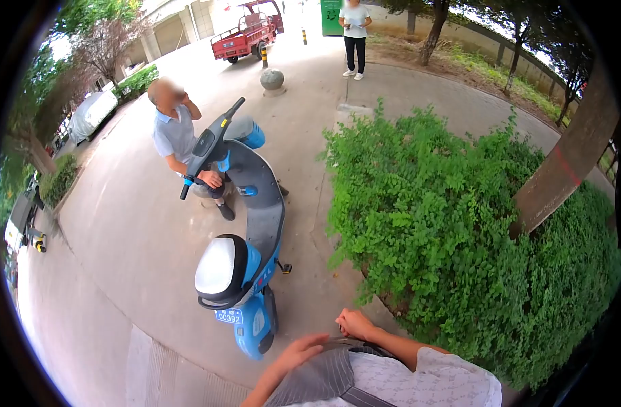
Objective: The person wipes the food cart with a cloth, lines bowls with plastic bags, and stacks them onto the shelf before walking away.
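Note:
My left hand (305,350) is low in the view, fingers stretched out, over a grey striped cloth (317,376) at the front of my body. Right of it, my right hand (354,324) is curled closed near the edge of a green bush (432,224); whether anything is inside it is hidden. Neither hand touches the blue electric scooter (264,210) parked just ahead. Its white-topped seat (220,266) and rear plate (228,316) face me, and its handlebar (212,144) points away.
A person (177,136) sits beyond the scooter, one hand raised to the head. Another person (355,34) stands farther back. Behind are a red cargo tricycle (239,44), a stone ball (272,79) and a covered car (93,115). A tree trunk (561,163) rises from the bush.

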A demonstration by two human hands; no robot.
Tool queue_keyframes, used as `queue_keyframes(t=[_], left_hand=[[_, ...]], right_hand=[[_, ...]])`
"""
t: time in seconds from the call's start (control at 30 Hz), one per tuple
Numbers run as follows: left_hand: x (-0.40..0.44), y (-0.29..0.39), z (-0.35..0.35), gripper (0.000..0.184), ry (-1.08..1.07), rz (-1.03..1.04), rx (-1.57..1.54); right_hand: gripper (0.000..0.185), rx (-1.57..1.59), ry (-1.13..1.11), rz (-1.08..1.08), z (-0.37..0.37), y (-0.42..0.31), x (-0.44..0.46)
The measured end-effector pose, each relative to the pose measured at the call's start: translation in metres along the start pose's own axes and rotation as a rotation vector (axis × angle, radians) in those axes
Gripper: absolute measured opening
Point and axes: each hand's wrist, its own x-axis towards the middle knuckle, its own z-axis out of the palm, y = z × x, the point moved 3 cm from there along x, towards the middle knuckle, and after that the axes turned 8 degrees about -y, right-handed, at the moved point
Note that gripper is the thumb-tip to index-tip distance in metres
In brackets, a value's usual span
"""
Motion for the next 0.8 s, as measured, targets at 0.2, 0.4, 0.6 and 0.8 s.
queue_keyframes(t=[0.2,0.4,0.6,0.8], left_hand=[[0.017,0.007,-0.003,0.048,-0.006,-0.041,-0.010],[0.032,0.012,-0.003,0.046,-0.029,-0.047,-0.008],[0.042,0.022,0.001,0.046,-0.036,-0.056,-0.004],[0.049,0.021,0.004,0.046,-0.044,-0.056,0.000]], right_hand=[[0.028,-0.083,0.013,-0.009,-0.022,-0.014,-0.004],[0.030,-0.122,0.040,-0.054,-0.031,0.000,0.004],[0.034,-0.101,-0.002,-0.037,-0.036,0.014,0.007],[0.038,-0.066,-0.038,-0.010,-0.037,0.031,0.014]])
